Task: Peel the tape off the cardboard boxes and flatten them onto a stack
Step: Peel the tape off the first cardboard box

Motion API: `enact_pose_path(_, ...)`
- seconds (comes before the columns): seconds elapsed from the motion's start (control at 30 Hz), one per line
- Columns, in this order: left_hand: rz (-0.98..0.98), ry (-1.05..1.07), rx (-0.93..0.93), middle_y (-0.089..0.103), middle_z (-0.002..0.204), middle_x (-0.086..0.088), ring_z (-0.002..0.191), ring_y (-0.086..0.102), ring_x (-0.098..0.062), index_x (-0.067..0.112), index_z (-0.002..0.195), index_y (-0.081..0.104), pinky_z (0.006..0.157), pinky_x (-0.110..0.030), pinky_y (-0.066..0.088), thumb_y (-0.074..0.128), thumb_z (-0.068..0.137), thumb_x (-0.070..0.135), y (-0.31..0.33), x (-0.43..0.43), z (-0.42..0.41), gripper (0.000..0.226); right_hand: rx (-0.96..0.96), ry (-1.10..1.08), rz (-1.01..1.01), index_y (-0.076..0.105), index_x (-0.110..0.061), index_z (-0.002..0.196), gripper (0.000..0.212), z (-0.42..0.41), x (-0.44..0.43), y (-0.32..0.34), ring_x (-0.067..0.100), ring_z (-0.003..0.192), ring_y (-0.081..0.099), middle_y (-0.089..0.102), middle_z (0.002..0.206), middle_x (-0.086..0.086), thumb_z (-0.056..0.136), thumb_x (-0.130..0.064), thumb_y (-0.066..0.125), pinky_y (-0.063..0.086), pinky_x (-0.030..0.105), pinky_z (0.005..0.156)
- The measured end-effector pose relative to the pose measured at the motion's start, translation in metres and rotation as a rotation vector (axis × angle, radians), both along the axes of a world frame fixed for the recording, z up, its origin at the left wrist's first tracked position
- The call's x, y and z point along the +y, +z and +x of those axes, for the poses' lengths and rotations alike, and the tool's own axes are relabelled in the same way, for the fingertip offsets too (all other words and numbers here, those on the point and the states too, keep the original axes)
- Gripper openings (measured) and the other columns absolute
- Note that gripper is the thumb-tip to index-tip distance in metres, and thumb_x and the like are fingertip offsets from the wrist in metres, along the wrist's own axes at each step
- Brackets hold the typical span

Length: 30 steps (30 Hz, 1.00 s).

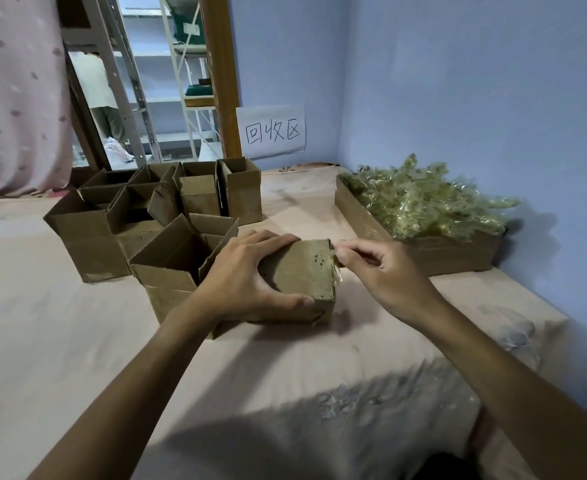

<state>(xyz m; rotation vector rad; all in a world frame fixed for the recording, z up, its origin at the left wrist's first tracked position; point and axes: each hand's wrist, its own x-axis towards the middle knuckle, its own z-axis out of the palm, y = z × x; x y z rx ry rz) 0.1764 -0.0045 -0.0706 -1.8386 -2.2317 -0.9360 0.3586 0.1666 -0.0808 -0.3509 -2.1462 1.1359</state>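
Observation:
A small closed cardboard box [302,271] sits on the cloth-covered table in front of me. My left hand [247,275] grips it from the left, fingers curled over the top edge and thumb along the near edge. My right hand [385,271] pinches a strip of clear yellowish tape [336,268] at the box's right top edge. The tape is partly lifted and still clings down the right side.
Several open cardboard boxes [167,271] stand to the left and behind. A flat cardboard tray [434,251] heaped with crumpled tape sits at the right against the blue wall. A paper sign [271,131] hangs on the wall behind. A person stands beyond the shelving at back left.

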Motion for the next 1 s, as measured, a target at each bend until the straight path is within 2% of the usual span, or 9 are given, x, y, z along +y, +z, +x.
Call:
enact_pose_path(0.1, 0.006, 0.008, -0.004, 0.061, 0.127, 0.018, 0.121, 0.052, -0.009, 0.032, 0.139, 0.061, 0.109, -0.045, 0.042, 0.071, 0.057, 0.087, 0.000, -0.001, 0.001, 0.100, -0.041, 0.005, 0.064, 0.080, -0.018, 0.099, 0.017, -0.001, 0.002, 0.002, 0.012, 0.092, 0.071, 0.077, 0.093, -0.007, 0.101, -0.028, 0.066, 0.054, 0.035, 0.084)
enact_pose_path(0.2, -0.017, 0.007, 0.000, 0.061, 0.128, 0.017, 0.120, 0.052, -0.008, 0.032, 0.140, 0.060, 0.108, -0.042, 0.042, 0.069, 0.056, 0.088, 0.003, -0.002, 0.002, 0.101, -0.064, 0.051, 0.011, 0.074, -0.016, 0.094, 0.005, -0.006, 0.005, 0.006, 0.008, 0.084, 0.068, 0.074, 0.088, -0.007, 0.095, -0.021, 0.073, 0.052, 0.026, 0.083)
enact_pose_path(0.3, -0.050, -0.002, 0.011, 0.059, 0.128, 0.018, 0.118, 0.049, -0.004, 0.034, 0.142, 0.058, 0.105, -0.036, 0.041, 0.067, 0.057, 0.088, 0.007, -0.002, 0.003, 0.101, -0.101, 0.158, -0.111, 0.069, -0.005, 0.093, 0.010, -0.007, 0.008, 0.014, 0.005, 0.079, 0.062, 0.068, 0.083, -0.003, 0.091, -0.012, 0.076, 0.051, 0.018, 0.079)
enact_pose_path(0.4, -0.075, -0.021, 0.015, 0.054, 0.127, 0.021, 0.116, 0.046, -0.001, 0.036, 0.144, 0.055, 0.101, -0.031, 0.039, 0.066, 0.058, 0.088, 0.008, -0.003, 0.000, 0.101, -0.104, 0.221, -0.218, 0.065, 0.000, 0.089, 0.013, -0.009, 0.006, 0.019, 0.006, 0.076, 0.060, 0.064, 0.079, 0.000, 0.089, -0.005, 0.076, 0.050, 0.016, 0.076)
enact_pose_path(0.5, -0.050, -0.035, 0.024, 0.055, 0.124, 0.022, 0.114, 0.046, 0.000, 0.034, 0.144, 0.056, 0.099, -0.029, 0.039, 0.068, 0.058, 0.087, 0.007, -0.003, -0.003, 0.101, -0.050, 0.175, -0.201, 0.061, 0.004, 0.083, 0.014, -0.015, 0.002, 0.015, 0.009, 0.072, 0.054, 0.059, 0.076, 0.003, 0.087, 0.000, 0.075, 0.045, 0.019, 0.071)
enact_pose_path(0.67, -0.033, -0.062, 0.023, 0.061, 0.124, 0.015, 0.113, 0.050, -0.002, 0.032, 0.141, 0.060, 0.098, -0.020, 0.037, 0.069, 0.056, 0.085, 0.007, -0.004, -0.004, 0.100, 0.060, 0.109, -0.148, 0.059, 0.001, 0.079, 0.016, -0.019, -0.005, 0.002, 0.011, 0.071, 0.051, 0.056, 0.076, 0.002, 0.087, 0.003, 0.073, 0.042, 0.023, 0.068)
enact_pose_path(0.83, -0.013, -0.066, 0.031, 0.063, 0.123, 0.014, 0.114, 0.052, -0.002, 0.030, 0.139, 0.062, 0.101, -0.013, 0.034, 0.072, 0.055, 0.083, 0.005, -0.004, -0.004, 0.100, 0.096, 0.045, -0.037, 0.061, -0.008, 0.081, 0.016, -0.016, -0.008, -0.009, 0.019, 0.075, 0.059, 0.063, 0.081, 0.004, 0.089, -0.012, 0.074, 0.048, 0.036, 0.073)
enact_pose_path(0.93, -0.003, -0.057, 0.030, 0.064, 0.123, 0.014, 0.113, 0.052, -0.002, 0.029, 0.139, 0.063, 0.100, -0.013, 0.034, 0.070, 0.056, 0.084, 0.005, -0.003, -0.004, 0.100, 0.109, -0.019, -0.025, 0.063, -0.016, 0.091, 0.013, -0.016, -0.010, -0.012, 0.012, 0.082, 0.064, 0.066, 0.084, -0.005, 0.088, -0.022, 0.075, 0.051, 0.033, 0.080)
enact_pose_path(1.0, 0.002, -0.050, 0.032, 0.064, 0.123, 0.015, 0.113, 0.052, -0.004, 0.030, 0.139, 0.063, 0.099, -0.014, 0.034, 0.069, 0.056, 0.085, 0.005, -0.002, -0.003, 0.100, 0.114, -0.062, 0.069, 0.067, -0.021, 0.103, 0.017, -0.013, -0.010, -0.012, 0.012, 0.087, 0.065, 0.067, 0.086, -0.008, 0.087, -0.026, 0.072, 0.053, 0.033, 0.085)
